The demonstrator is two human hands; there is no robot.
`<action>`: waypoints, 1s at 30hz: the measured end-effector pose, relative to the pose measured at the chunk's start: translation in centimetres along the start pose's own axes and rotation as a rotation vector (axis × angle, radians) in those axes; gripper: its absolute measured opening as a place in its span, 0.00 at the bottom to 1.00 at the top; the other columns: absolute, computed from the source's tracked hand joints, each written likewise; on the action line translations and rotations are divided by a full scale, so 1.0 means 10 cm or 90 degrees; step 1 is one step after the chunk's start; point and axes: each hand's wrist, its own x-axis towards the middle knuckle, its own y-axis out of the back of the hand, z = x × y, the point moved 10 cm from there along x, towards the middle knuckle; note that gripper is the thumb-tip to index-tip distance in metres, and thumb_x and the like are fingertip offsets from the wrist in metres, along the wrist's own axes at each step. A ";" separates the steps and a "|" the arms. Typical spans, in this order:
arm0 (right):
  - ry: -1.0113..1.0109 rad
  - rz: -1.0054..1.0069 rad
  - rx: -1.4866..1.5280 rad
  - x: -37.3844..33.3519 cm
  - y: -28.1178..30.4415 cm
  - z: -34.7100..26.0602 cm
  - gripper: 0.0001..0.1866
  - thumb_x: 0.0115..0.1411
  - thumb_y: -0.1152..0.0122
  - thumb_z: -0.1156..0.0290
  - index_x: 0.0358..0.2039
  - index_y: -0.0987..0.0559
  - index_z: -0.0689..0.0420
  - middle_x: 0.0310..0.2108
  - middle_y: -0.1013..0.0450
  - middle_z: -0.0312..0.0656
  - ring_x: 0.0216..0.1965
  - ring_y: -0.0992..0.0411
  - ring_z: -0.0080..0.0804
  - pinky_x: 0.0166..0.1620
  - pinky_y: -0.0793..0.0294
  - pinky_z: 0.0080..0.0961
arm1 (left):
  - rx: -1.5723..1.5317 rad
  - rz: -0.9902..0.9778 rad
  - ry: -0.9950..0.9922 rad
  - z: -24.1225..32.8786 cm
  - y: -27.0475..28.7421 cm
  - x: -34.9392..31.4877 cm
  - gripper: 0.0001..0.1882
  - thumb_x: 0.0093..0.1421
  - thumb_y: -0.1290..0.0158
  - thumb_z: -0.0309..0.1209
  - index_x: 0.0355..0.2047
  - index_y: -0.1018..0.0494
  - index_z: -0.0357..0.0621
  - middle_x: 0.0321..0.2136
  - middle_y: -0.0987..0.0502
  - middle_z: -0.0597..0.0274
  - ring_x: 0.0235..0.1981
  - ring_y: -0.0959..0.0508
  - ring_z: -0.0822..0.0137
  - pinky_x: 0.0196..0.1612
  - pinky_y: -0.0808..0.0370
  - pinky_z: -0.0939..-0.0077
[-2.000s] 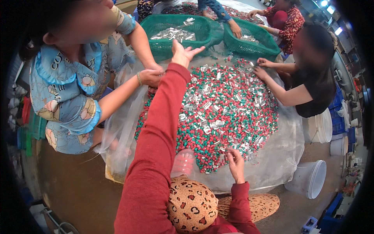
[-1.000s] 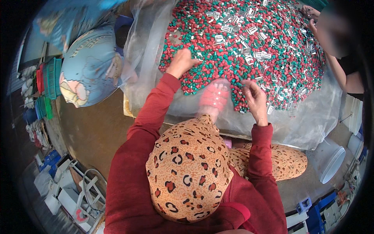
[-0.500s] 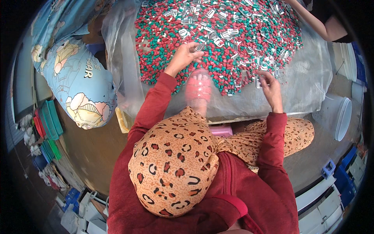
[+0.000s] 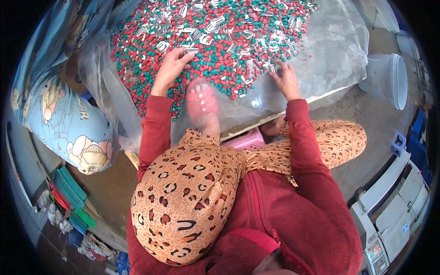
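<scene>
Red and green plastic pieces [image 4: 220, 55] lie heaped on a translucent sheet, with clear buckle-like plastic parts [image 4: 214, 24] strewn among them. My left hand [image 4: 172, 68] is at the near left part of the heap, thumb and fingers closed on a clear plastic buckle [image 4: 191, 50]. At the heap's near right edge, my right hand [image 4: 286, 81] pinches another clear plastic buckle [image 4: 273, 68] between thumb and fingertips. Between my hands, my foot in a pink sandal [image 4: 201, 100] rests on the sheet at the edge of the pieces.
The translucent sheet [image 4: 332, 50] spreads out beyond the heap to the right. A blue printed sack [image 4: 75, 126] stands at the left, beside green baskets [image 4: 69, 188]. White buckets [image 4: 385, 81] stand at the right. Something pink [image 4: 247, 139] sits below the sheet's front edge.
My view has turned, shifting the heap up and left in the picture. Both hands stay over the pieces, each with a clear part at its fingers. Another person's arm has left the view.
</scene>
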 end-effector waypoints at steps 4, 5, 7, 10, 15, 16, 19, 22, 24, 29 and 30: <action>0.082 0.091 -0.008 0.11 -0.18 -0.21 0.16 0.45 0.36 0.75 0.35 0.29 0.61 0.31 0.31 0.51 0.35 0.30 0.51 0.39 0.30 0.38 | 0.329 0.049 -0.211 0.32 0.04 -0.04 0.14 0.53 0.43 0.34 0.34 0.23 0.33 0.43 0.25 0.50 0.42 0.25 0.58 0.41 0.27 0.69; 0.101 0.097 -0.014 0.15 -0.16 -0.29 0.15 0.44 0.35 0.75 0.33 0.30 0.61 0.29 0.31 0.51 0.34 0.30 0.50 0.38 0.30 0.37 | 0.341 0.062 -0.214 0.36 0.04 -0.05 0.14 0.52 0.42 0.33 0.33 0.23 0.33 0.43 0.25 0.48 0.41 0.24 0.57 0.41 0.27 0.68; 0.006 -0.022 0.028 0.19 -0.26 -0.28 0.12 0.46 0.40 0.77 0.31 0.32 0.61 0.26 0.31 0.47 0.31 0.30 0.48 0.35 0.30 0.34 | 0.250 0.089 -0.095 0.26 0.13 -0.09 0.13 0.53 0.41 0.33 0.32 0.22 0.35 0.39 0.23 0.53 0.34 0.21 0.63 0.36 0.26 0.73; -0.149 -0.116 0.302 0.10 -0.33 -0.26 0.10 0.47 0.43 0.78 0.31 0.32 0.59 0.26 0.31 0.42 0.30 0.30 0.42 0.32 0.30 0.32 | 0.086 0.048 0.027 0.17 0.14 -0.15 0.11 0.57 0.44 0.34 0.31 0.23 0.36 0.32 0.22 0.58 0.27 0.21 0.71 0.32 0.24 0.78; -0.318 -0.338 1.080 -0.21 -0.62 -0.54 0.09 0.50 0.46 0.78 0.32 0.32 0.54 0.31 0.31 0.39 0.33 0.31 0.33 0.30 0.30 0.28 | -0.567 -0.057 -0.017 0.16 0.02 -0.19 0.14 0.65 0.56 0.38 0.35 0.29 0.38 0.30 0.26 0.58 0.31 0.25 0.67 0.30 0.22 0.80; -0.312 -0.340 1.100 -0.22 -0.56 -0.64 0.08 0.51 0.50 0.80 0.34 0.32 0.55 0.33 0.30 0.40 0.31 0.30 0.30 0.27 0.33 0.23 | -0.647 -0.080 -0.029 0.23 0.01 -0.20 0.14 0.65 0.57 0.38 0.34 0.30 0.39 0.30 0.27 0.58 0.32 0.25 0.66 0.29 0.22 0.80; -0.227 -0.349 1.095 -0.05 -0.43 -0.90 0.07 0.54 0.49 0.79 0.34 0.32 0.54 0.32 0.31 0.39 0.30 0.31 0.28 0.27 0.34 0.22 | -0.750 -0.091 -0.002 0.41 -0.08 -0.17 0.12 0.64 0.58 0.38 0.31 0.34 0.42 0.29 0.31 0.60 0.30 0.29 0.68 0.21 0.28 0.85; -0.187 -0.258 0.959 0.25 -0.30 -0.88 0.06 0.56 0.46 0.76 0.26 0.32 0.53 0.24 0.33 0.33 0.23 0.35 0.21 0.24 0.37 0.18 | -0.654 -0.184 0.021 0.44 -0.30 0.06 0.10 0.58 0.49 0.39 0.31 0.30 0.46 0.23 0.29 0.67 0.23 0.28 0.74 0.16 0.39 0.88; -0.177 -0.187 0.941 0.45 -0.21 -0.70 0.12 0.56 0.44 0.76 0.20 0.35 0.50 0.16 0.39 0.28 0.16 0.43 0.14 0.18 0.47 0.15 | -0.380 -0.232 0.085 0.28 -0.65 0.35 0.13 0.55 0.45 0.43 0.28 0.28 0.46 0.19 0.31 0.72 0.19 0.32 0.78 0.15 0.42 0.86; -0.222 -0.042 0.677 0.49 0.07 -0.66 0.07 0.55 0.39 0.70 0.28 0.29 0.52 0.14 0.39 0.27 0.13 0.45 0.12 0.14 0.52 0.15 | 0.578 0.055 -0.238 0.46 -1.05 0.50 0.12 0.54 0.45 0.37 0.31 0.31 0.40 0.27 0.23 0.52 0.28 0.22 0.52 0.28 0.27 0.60; -0.187 -0.049 0.607 0.52 0.06 -0.74 0.06 0.55 0.38 0.69 0.31 0.28 0.52 0.15 0.38 0.27 0.15 0.44 0.12 0.15 0.50 0.14 | 0.575 0.057 -0.267 0.45 -1.10 0.51 0.12 0.55 0.46 0.36 0.31 0.32 0.40 0.27 0.24 0.52 0.27 0.22 0.52 0.29 0.28 0.60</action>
